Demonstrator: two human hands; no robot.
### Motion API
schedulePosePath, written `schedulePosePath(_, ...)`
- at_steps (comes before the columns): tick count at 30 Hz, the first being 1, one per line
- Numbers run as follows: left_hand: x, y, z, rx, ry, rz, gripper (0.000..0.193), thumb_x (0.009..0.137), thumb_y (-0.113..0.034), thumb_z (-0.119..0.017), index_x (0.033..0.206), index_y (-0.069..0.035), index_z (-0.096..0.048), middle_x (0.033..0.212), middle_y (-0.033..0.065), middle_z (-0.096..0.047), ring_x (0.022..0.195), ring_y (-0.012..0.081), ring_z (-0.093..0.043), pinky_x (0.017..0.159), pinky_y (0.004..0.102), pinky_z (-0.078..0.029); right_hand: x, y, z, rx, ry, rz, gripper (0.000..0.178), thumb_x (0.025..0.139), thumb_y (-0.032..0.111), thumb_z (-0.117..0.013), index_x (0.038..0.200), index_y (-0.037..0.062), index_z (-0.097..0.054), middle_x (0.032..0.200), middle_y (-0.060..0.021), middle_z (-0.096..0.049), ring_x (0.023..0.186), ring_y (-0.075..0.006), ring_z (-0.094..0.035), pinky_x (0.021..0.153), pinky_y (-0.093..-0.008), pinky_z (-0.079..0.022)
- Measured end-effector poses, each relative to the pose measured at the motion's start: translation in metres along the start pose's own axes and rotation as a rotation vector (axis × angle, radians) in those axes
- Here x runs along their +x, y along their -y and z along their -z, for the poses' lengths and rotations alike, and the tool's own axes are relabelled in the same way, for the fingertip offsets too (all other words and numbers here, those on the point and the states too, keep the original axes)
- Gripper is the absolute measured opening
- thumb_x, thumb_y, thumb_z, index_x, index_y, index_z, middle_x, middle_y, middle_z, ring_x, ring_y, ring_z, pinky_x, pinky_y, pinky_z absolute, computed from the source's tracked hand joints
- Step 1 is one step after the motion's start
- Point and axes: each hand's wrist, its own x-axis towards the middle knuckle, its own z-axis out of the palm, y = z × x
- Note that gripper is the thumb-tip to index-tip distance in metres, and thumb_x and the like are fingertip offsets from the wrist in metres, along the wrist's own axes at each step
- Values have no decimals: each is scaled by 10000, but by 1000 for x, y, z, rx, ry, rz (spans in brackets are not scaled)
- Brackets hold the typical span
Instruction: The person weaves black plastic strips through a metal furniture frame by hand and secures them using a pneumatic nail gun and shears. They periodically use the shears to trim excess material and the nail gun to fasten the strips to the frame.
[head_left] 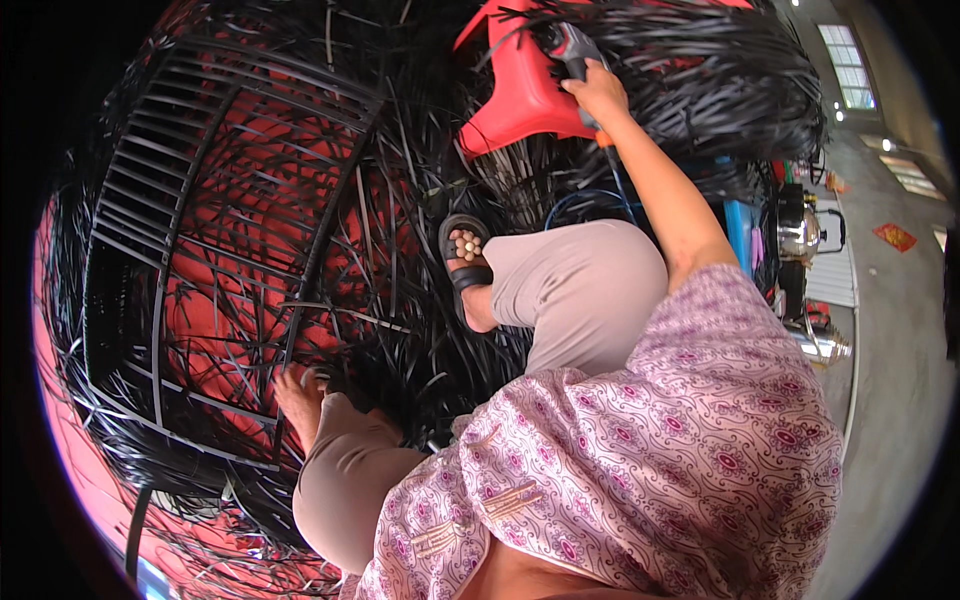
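Note:
My right hand (600,95) is closed round the grip of a grey and black air staple gun (577,45), over a red plastic stool (525,95). An orange fitting (604,138) shows below the grip, and a blue hose (620,180) runs down from there. On the left leans a black slatted frame (205,150), open in the middle and hung about with loose black plastic strips (400,250). My left hand (298,398) lies at the frame's near side rail beside my left knee, with its fingers bent at the bar. Its arm is hidden behind the knee.
A thick bundle of black strips (720,75) lies over the stool at the upper right. Red sheeting (225,290) shows beneath the frame. My sandalled foot (465,255) rests among the strips. Metal kettles (800,235) and a blue container (738,230) stand at the right.

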Motion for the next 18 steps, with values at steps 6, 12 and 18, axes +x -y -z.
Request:
schedulePosePath(6,-85,-41,13,-136,158,210,201,854,-204,-647,900,-8,-655,807,160,-619,769,347,-601,717,446,-467,-52,-25,47,40,-111,197,642,858,434,-648,1349,42,-520,1260,-214,-576,1197,-367,-542,1001,-431,-434)
schedulePosePath(12,-170,-60,52,-284,307,475,200,847,-195,-645,889,0,-661,783,155,-624,749,333,-607,705,436,-471,-147,-143,96,281,-464,147,317,857,251,-651,1141,112,-645,1064,-102,-643,1051,-299,-604,886,-401,-490)
schedulePosePath(18,-224,-62,78,-413,345,676,199,840,-186,-643,878,8,-666,760,150,-629,729,318,-613,694,427,-474,-208,-366,159,-129,-828,-175,311,832,141,-645,1135,82,-610,1049,-149,-628,1031,-344,-574,914,-441,-465)
